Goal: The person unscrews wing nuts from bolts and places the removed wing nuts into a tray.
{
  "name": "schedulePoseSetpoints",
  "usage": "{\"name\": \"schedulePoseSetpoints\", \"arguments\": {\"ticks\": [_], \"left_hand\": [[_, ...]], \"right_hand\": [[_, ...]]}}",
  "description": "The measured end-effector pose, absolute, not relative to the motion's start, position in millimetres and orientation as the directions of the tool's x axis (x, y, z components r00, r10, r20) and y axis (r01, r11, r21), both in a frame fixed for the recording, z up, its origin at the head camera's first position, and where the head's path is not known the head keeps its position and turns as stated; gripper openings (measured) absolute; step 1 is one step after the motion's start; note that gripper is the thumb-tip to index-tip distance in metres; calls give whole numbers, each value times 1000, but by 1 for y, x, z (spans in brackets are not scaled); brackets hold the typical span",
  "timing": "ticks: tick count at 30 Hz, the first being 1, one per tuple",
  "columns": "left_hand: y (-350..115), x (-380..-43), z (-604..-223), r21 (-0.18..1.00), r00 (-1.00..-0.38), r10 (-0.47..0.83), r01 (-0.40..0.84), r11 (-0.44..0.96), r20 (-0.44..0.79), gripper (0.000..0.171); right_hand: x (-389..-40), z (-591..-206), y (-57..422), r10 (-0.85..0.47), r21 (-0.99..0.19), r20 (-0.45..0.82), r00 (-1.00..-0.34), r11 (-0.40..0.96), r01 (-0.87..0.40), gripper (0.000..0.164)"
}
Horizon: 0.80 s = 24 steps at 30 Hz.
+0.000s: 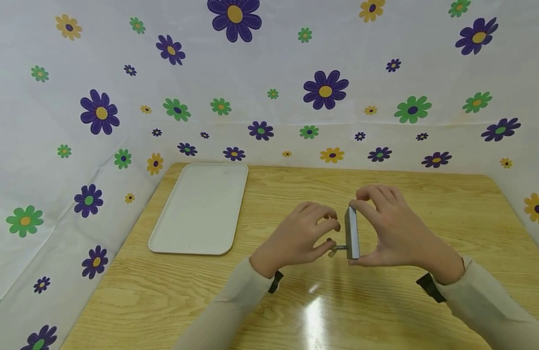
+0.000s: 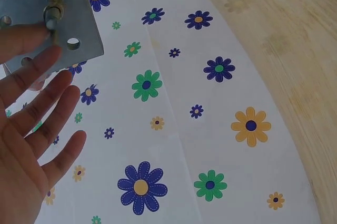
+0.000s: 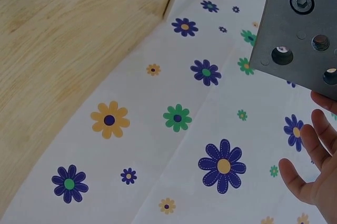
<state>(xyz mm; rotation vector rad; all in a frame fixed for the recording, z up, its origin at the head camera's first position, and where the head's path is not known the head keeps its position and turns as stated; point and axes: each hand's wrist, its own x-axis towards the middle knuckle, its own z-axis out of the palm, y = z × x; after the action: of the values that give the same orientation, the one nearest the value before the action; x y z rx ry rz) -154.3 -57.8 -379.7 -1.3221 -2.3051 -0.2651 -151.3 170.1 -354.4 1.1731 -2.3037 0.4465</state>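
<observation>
My right hand (image 1: 393, 226) holds a grey metal plate (image 1: 352, 233) upright, its edges between the thumb below and the fingers above. A bolt with a brass wing nut (image 1: 332, 249) sticks out of the plate's left face. My left hand (image 1: 297, 238) is at this nut: the thumb touches it, while the other fingers are spread and slightly bent. In the left wrist view, the wing nut (image 2: 54, 13) sits on the bolt near the left thumb tip. The right wrist view shows the plate's other face, with round holes and the bolt's hex-socket head (image 3: 301, 2).
A white tray (image 1: 199, 209) lies at the back left of the wooden table (image 1: 173, 301). Behind and beside the table hangs a white cloth (image 1: 278, 58) printed with flowers.
</observation>
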Motion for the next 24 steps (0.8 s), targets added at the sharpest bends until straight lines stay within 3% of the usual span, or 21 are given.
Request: {"name": "schedulePoseSetpoints", "arguments": {"ticks": [7,16,24], "left_hand": [[-58,-153,-379,-37,-460,759,844,534,461,16],[-61,-146,-383,-55,-379,778,883,466,501,28],[-59,-150,-382,-81,-385,761,866,493,522,22]], "right_hand": [[-151,-354,170,-651,-56,581,-488,567,-822,89],[-153,-354,172,-648,-52,583,-490,573,-818,90],[-153,-353,171,-645,-53,596,-479,563,-825,90]]}}
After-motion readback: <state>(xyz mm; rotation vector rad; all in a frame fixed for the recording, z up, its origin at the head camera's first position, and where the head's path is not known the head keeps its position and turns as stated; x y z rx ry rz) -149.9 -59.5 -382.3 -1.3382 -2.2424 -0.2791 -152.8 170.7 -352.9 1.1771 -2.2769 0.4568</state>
